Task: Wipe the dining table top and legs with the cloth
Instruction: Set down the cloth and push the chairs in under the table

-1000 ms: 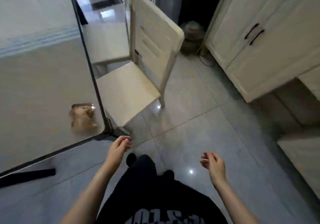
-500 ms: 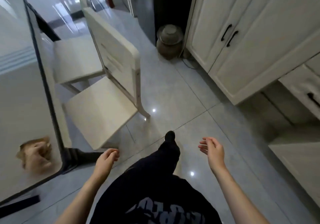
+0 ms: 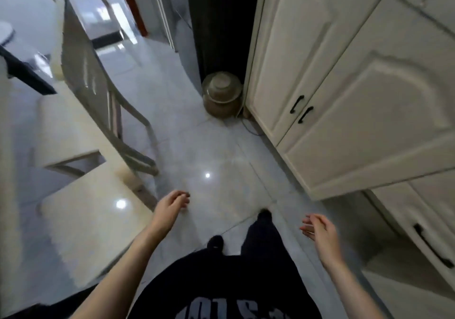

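Hanging in front of the dark shirt [image 3: 234,281], the left hand [image 3: 172,206] is holding nothing, its fingers [image 3: 183,196] loosely curled and slightly apart. The right hand [image 3: 320,230] is hovering over the tiled floor [image 3: 216,151], palm turned inward, fingers relaxed, a little spread, also empty. The glass table [image 3: 22,257] is lying blurred along the left edge, beside the left forearm, with a pale chair [image 3: 83,77] standing against it. White cabinets [image 3: 344,84] are standing on the right, a round pot [image 3: 222,94] near them.
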